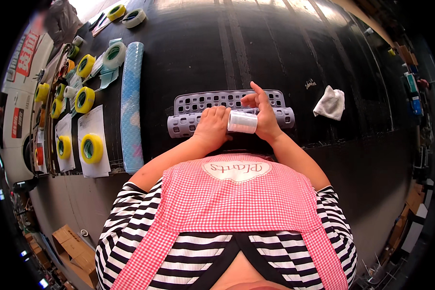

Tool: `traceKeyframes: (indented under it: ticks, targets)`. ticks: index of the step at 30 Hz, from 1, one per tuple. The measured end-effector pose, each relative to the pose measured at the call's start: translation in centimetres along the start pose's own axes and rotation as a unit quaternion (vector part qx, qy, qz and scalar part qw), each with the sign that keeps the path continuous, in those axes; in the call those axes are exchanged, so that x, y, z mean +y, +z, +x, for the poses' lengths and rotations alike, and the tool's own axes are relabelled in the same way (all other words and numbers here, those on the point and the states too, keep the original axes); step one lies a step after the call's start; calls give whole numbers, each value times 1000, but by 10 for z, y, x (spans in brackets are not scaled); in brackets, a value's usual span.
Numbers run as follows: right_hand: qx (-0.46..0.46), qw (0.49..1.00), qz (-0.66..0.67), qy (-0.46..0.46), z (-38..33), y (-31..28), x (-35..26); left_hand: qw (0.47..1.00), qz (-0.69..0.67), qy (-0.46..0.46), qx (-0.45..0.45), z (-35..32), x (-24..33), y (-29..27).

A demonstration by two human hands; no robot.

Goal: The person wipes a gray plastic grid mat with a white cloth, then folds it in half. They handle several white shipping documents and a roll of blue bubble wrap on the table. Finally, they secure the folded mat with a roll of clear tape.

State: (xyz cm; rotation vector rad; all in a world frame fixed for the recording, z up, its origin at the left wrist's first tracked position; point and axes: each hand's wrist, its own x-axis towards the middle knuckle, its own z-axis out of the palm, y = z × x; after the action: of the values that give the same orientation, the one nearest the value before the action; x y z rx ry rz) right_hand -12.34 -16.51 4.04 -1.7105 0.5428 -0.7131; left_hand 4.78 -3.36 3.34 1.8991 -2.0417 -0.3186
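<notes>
A grey plastic mat (182, 124) with square holes lies on the dark table in front of me, its near part rolled up and its far part flat. My left hand (212, 126) is closed over the roll, left of its middle. Between my hands is a short roll of clear film (242, 122), lying crosswise over the mat. My right hand (266, 116) is at the film roll's right end and appears to hold it against the palm. Its index finger points away from me and other fingers bend inward; the thumb is hidden.
A crumpled white cloth (330, 103) lies right of the mat. To the left stands a long blue patterned roll (132, 106). Beyond it are several yellow tape rolls (92, 148), with paper sheets (93, 123) under some. A cardboard box (74, 249) is on the floor at lower left.
</notes>
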Motion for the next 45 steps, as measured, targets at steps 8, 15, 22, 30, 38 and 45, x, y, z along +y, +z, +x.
traceKeyframes:
  ticks: [8,15,22,30,38,45]
  targets:
    - [0,993,-115,33,2,3,15,936,-351,-39,2,31,0,-72]
    - [24,977,-201,-72,-5,5,4,918,-325,-151,-171,89,-17,-77]
    - [-76,937,-309,-145,-32,3,-9,972,-153,-122,-128,84,-49,-8]
    - [-131,931,-337,-47,-12,5,-3,967,-146,-178,-112,84,-56,-36]
    - [-92,987,-126,47,94,-12,12,993,47,-7,112,-15,-8,-13]
    - [-73,964,-178,-185,63,-2,-3,989,83,-104,-64,80,-66,-42]
